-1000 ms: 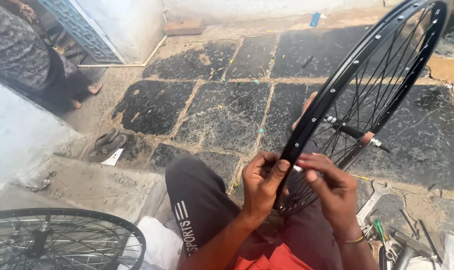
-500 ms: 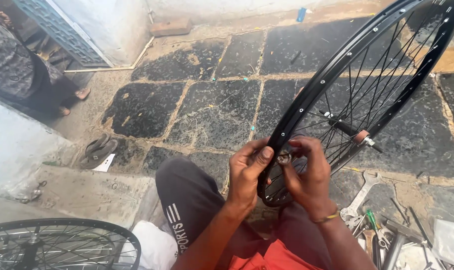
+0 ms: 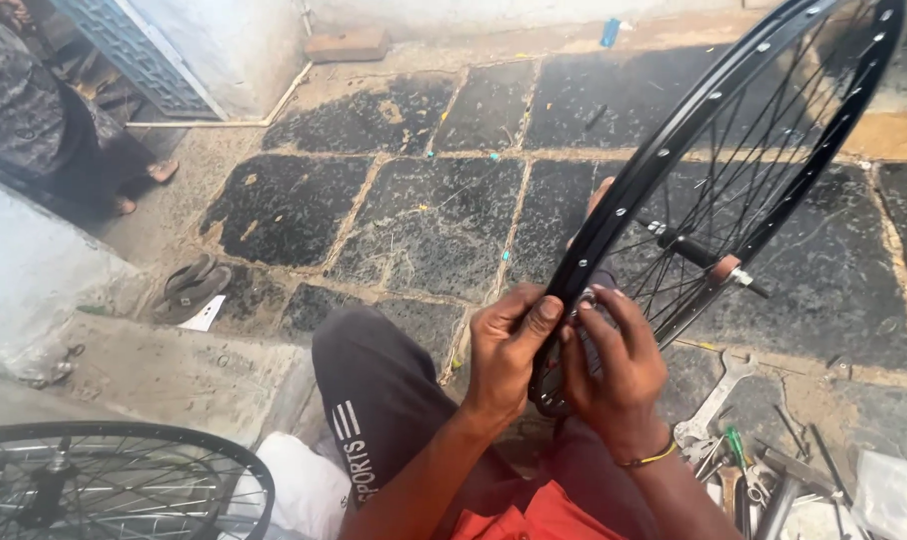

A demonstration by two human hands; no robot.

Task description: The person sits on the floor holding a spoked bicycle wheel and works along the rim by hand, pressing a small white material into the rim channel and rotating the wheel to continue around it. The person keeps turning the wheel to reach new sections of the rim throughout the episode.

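Two hands are seen from the head camera: the left hand [image 3: 506,352] and right hand [image 3: 617,372] are closed around the lower rim of a black spoked bicycle wheel [image 3: 674,140], held upright above the knees. A second wheel [image 3: 104,487] lies lower left; wrenches [image 3: 716,405] lie on the stone floor [image 3: 424,220].
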